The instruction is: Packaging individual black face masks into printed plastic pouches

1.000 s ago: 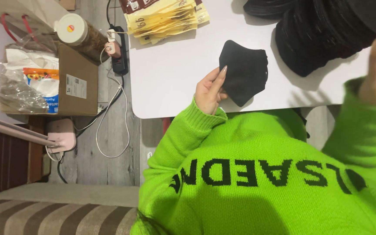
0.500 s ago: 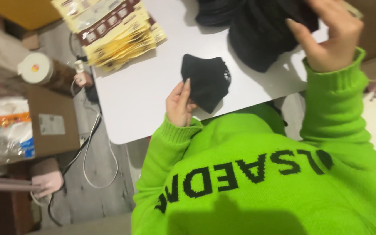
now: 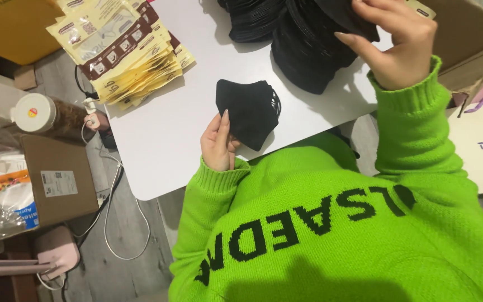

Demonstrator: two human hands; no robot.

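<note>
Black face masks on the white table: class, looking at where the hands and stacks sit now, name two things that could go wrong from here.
1. The left hand pinches a small stack of black masks by one edge only; the stack might fan out or slide.
2. The right hand reaches into the heaped pile of black masks; pulling one could drag neighbours along. The packets overhang the table edge and might slip off.

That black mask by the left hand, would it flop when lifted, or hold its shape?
Probably floppy: the black mask looks like thin folded fabric lying flat on the white table, with thin ear loops at its edge. Likely very light, since the left hand grips it by one edge only. It should not roll, though it may slide on the smooth tabletop.
</note>
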